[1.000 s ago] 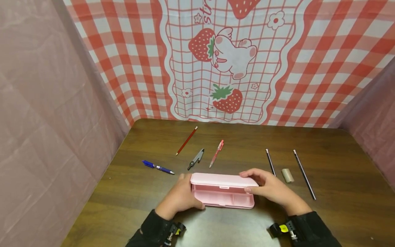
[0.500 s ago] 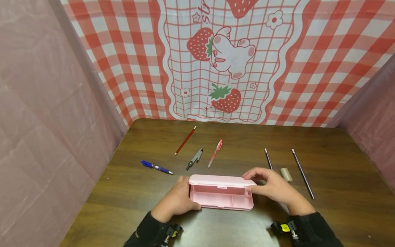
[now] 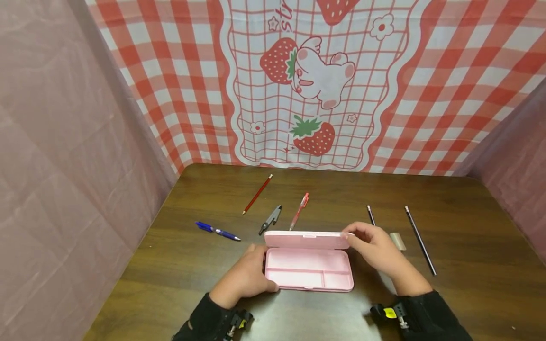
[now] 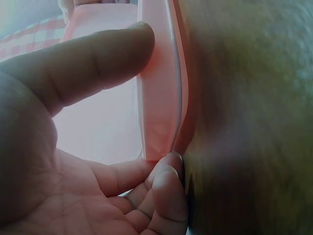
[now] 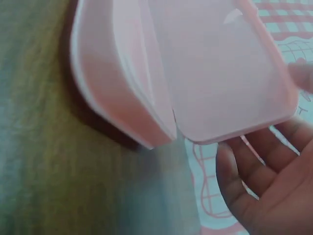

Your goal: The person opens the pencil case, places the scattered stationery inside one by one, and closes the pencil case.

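Pencil case (image 3: 309, 259) sits on the table (image 3: 332, 315), lid (image 3: 303, 241) raised; I see the left hand (image 3: 247, 273) gripping its base (image 3: 294, 279) and the right hand (image 3: 377, 250) pinching the lid's corner. Opening seems the step; next, I'd steady the base through the lid's swing.

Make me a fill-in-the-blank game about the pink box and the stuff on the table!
1. The open pink box is divided into ____ parts inside.
2. The right grip is holding the box's ____.
3. In the head view, the pen lying left of the compass is coloured ____.

Missing words: three; lid; blue.
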`<state>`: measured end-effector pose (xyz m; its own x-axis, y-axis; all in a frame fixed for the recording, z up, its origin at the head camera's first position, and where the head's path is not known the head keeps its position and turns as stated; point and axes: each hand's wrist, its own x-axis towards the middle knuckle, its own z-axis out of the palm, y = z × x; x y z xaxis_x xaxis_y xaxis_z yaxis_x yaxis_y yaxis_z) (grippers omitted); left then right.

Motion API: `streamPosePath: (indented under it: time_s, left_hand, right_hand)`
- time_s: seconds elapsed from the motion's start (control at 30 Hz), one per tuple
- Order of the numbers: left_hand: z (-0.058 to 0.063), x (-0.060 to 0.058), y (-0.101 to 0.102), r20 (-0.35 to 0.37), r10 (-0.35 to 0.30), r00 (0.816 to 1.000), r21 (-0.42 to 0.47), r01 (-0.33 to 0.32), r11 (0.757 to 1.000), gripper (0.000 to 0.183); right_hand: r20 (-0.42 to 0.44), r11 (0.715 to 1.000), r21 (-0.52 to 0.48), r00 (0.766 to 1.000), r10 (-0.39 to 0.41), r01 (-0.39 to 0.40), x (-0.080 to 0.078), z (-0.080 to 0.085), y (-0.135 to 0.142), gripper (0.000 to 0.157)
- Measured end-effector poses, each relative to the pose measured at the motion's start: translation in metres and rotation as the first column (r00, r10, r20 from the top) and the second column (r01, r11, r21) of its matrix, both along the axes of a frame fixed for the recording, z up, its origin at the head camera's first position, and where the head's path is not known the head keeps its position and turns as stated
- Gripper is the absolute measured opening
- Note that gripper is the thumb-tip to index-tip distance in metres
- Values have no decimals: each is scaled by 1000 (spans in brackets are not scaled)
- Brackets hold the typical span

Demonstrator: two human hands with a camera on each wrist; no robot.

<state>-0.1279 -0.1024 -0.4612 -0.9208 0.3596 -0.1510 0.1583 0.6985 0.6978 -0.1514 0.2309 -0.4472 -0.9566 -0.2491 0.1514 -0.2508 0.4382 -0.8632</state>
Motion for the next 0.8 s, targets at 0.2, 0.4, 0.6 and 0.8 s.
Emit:
streamPosePath:
  time_s: [0.2,0.4,0.6,0.8]
  left_hand:
    - [0,1,2,27,-7,1000,-7,7,1000,86]
    - [0,1,2,35,-15,999,-28,16,999,88]
    - [-1,2,1,42,-17,999,-23,18,1000,90]
    - [-2,-2,0,29,-5,1000,1,5,1000,84]
  right_hand:
    - [6,978,136,987,-159,157,-9,6,-2,20]
    - [60,939,306,981,-185,158,-26,20,-7,26]
    - [120,899,418,973,-199,132,-43,20,-13,30]
    - [137,916,382,973,-187,123,-64,9,-14,23]
